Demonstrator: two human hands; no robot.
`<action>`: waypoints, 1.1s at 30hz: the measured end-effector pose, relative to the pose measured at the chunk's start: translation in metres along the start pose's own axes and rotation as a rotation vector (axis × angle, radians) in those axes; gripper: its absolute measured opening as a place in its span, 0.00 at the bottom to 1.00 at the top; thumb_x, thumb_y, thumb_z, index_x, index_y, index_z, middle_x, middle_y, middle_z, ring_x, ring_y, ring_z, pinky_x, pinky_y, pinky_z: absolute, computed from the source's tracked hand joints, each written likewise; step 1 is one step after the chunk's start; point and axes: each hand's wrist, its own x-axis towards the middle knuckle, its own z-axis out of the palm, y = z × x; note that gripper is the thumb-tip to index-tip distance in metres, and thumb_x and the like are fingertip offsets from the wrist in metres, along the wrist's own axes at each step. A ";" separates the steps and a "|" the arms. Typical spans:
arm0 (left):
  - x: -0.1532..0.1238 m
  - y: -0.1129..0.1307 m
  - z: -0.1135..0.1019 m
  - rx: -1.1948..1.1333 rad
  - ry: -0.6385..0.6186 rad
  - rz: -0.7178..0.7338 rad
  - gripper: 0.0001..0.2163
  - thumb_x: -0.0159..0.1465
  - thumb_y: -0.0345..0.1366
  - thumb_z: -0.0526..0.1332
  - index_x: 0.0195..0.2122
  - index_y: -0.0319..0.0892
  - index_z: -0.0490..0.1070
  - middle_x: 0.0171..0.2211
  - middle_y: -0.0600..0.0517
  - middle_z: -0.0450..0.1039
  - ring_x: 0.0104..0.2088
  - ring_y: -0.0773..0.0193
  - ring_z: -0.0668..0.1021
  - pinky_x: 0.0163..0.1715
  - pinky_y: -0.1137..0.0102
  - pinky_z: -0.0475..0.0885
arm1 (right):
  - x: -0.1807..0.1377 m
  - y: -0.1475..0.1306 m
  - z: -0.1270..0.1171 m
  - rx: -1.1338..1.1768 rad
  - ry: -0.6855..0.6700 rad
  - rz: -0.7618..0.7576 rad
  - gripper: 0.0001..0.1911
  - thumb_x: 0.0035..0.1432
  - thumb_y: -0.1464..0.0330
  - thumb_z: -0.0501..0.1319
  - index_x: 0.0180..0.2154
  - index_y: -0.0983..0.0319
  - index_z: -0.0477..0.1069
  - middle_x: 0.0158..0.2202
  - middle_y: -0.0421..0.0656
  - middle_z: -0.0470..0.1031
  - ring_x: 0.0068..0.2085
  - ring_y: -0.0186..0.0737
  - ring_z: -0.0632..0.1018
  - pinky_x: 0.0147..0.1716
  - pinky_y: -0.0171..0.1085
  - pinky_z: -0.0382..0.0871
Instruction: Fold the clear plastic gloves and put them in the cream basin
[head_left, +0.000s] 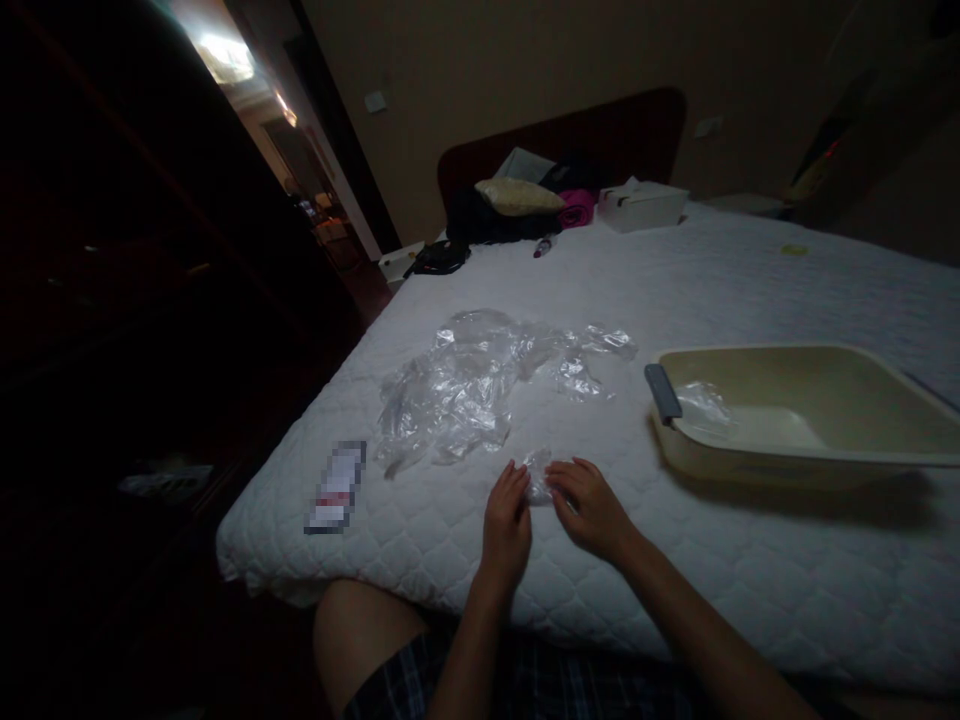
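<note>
Both of my hands rest on a white quilted mattress (pixel 750 290) near its front edge. My left hand (pixel 506 525) and my right hand (pixel 589 510) pinch a small piece of clear plastic (pixel 537 472) between their fingertips. Just beyond them lies a crumpled heap of clear plastic bags (pixel 465 385), spread toward the right. A beige plastic basin (pixel 802 455) with a dark handle stands to the right of my hands, with a bit of clear plastic inside it.
A small flat packet (pixel 336 487) lies near the mattress's left corner. At the far end by the dark headboard (pixel 600 130) sit pillows, dark clothing (pixel 480 220) and a white box (pixel 643 207). The floor on the left is dark. My knee (pixel 360 630) is below the bed edge.
</note>
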 end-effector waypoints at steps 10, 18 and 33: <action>0.002 0.008 -0.003 0.108 0.017 0.023 0.15 0.55 0.20 0.53 0.40 0.41 0.70 0.50 0.45 0.67 0.55 0.57 0.65 0.51 0.53 0.65 | 0.000 -0.001 -0.002 0.073 -0.018 -0.010 0.11 0.52 0.73 0.55 0.38 0.61 0.71 0.40 0.46 0.76 0.44 0.41 0.74 0.51 0.50 0.56; 0.001 0.007 -0.005 0.059 -0.039 0.100 0.16 0.57 0.21 0.51 0.44 0.42 0.67 0.48 0.45 0.69 0.55 0.58 0.65 0.50 0.54 0.66 | -0.001 0.000 -0.002 0.126 -0.002 0.051 0.12 0.53 0.71 0.54 0.41 0.61 0.69 0.40 0.45 0.76 0.42 0.41 0.75 0.52 0.51 0.57; 0.018 0.021 -0.009 -0.743 -0.004 -0.675 0.07 0.51 0.37 0.60 0.26 0.40 0.65 0.20 0.57 0.63 0.22 0.72 0.67 0.23 0.76 0.63 | 0.005 0.014 -0.028 1.050 0.006 0.542 0.19 0.57 0.57 0.52 0.43 0.62 0.68 0.45 0.52 0.73 0.45 0.47 0.75 0.43 0.48 0.69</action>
